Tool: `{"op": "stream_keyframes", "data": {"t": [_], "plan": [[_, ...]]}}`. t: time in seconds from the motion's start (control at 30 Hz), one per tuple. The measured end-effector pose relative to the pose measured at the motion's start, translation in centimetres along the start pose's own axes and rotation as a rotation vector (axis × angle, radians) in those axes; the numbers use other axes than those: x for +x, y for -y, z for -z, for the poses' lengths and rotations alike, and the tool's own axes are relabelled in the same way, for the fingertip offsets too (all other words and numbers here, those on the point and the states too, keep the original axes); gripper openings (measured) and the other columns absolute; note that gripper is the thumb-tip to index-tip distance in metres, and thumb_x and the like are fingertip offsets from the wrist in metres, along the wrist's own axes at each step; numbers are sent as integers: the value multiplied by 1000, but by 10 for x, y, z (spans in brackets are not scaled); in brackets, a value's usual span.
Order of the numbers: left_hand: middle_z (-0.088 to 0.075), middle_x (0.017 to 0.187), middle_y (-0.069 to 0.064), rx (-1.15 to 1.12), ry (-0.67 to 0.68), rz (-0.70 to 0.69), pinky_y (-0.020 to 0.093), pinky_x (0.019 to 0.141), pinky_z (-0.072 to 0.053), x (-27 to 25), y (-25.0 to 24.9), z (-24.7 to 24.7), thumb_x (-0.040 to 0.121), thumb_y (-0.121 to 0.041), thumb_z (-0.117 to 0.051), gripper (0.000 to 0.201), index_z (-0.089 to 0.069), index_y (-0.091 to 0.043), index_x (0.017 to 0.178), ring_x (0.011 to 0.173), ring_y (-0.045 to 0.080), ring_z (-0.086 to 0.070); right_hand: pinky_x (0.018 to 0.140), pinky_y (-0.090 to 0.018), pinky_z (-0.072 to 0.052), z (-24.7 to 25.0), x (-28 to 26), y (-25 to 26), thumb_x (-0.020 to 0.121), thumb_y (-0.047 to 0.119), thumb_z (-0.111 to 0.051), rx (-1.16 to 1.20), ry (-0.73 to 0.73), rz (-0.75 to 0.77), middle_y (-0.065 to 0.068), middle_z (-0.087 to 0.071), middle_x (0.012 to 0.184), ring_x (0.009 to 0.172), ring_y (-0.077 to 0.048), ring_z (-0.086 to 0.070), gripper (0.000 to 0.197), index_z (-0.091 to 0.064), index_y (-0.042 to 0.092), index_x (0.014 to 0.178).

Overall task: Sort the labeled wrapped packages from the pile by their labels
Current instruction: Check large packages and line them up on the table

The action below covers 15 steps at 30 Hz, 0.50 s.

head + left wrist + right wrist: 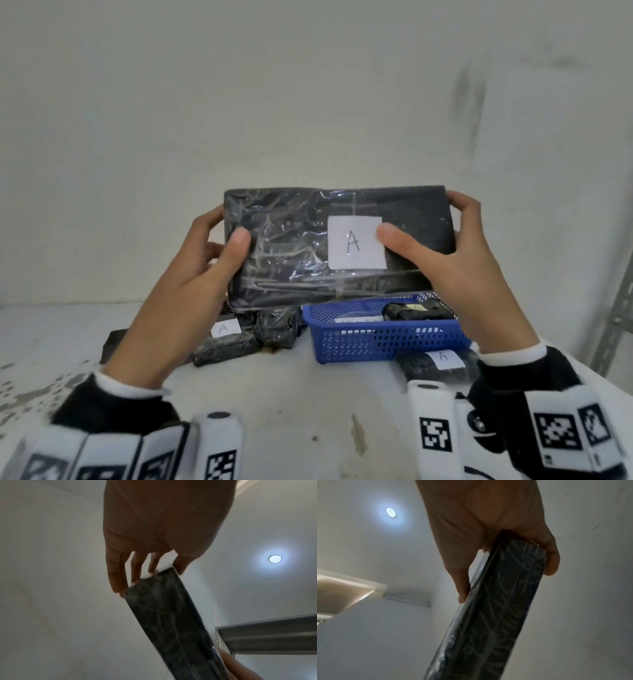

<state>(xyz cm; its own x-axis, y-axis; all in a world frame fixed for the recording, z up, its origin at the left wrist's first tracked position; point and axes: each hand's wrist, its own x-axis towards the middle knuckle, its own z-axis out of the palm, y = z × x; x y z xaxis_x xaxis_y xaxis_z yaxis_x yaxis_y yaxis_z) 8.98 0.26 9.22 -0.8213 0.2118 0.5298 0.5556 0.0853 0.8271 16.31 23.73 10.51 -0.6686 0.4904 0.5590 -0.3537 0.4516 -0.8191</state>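
Closest to me are the two cuffed wrists, and just beyond them the left hand (191,274) and right hand (455,260) hold a flat black wrapped package (291,246) up in the air above the bench (291,394). Each hand clamps one short end, thumb on the front face and fingers (118,577) curled round the back, so both are closed on it. Its white label (354,241) reads "A", with the right thumb touching the label's edge.

Below it, on the bench, a smaller A package (436,365) lies just in front of a blue basket (387,339), which holds at least one dark bundle. To the left sits the remaining pile (246,334), one piece also showing an "A".

The film wrap looks slick and wrinkled; if either grip loosens while carrying it across, I'd expect the package to slide out and drop onto the basket rim or scatter the pile. Setting it down in the wrong group is the other risk, since I can't tell where the A's belong.

The lifted package hides the rear of the pile and basket. A paper slip inside the basket is too blurred to read, and the pile's left end is covered by the left forearm.
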Motion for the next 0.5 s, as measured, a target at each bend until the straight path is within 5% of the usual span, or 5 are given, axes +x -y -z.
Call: {"op": "stream_keyframes", "data": {"t": [0.07, 0.2, 0.33, 0.5], "plan": [[-73, 91, -5, 16, 50, 66, 14, 59, -48, -4, 5, 0, 77, -56, -55, 62, -47, -36, 134, 68, 0, -67, 84, -36, -61, 10, -2, -12, 56, 65, -80, -29, 45, -60, 11, -70, 110, 91, -9, -74, 85, -40, 47, 128], [-69, 62, 4, 3, 80, 183, 14, 42, -41, -15, 19, -13, 80, -44, -60, 41, -71, -10, 100, 42, 5, -53, 72, -17, -58, 20, -18, -37, 75, 58, -69, -84, 195, -182, 14, -68, 117, 97, -2, -70, 63, -49, 40, 132], [-69, 74, 21, 95, 136, 314, 23, 49, -46, -32, 43, -12, 89, -42, -57, 35, -73, -14, 76, 54, 22, -59, 66, -30, -62, 35, -29, -68, 95, 41, -60, -125, 249, -348, 2, -70, 110, 94, -15, -71, 26, -62, 33, 119], [-71, 78, 26, 227, 173, 533, 32, 62, -47, -48, 75, 1, 91, -42, -55, 42, -73, -6, 79, 63, 38, -67, 71, -29, -51, 76, -15, -125, 101, 34, -55, -570, 206, -417, -6, -67, 110, 89, -18, -63, 18, -62, 20, 110]]}}
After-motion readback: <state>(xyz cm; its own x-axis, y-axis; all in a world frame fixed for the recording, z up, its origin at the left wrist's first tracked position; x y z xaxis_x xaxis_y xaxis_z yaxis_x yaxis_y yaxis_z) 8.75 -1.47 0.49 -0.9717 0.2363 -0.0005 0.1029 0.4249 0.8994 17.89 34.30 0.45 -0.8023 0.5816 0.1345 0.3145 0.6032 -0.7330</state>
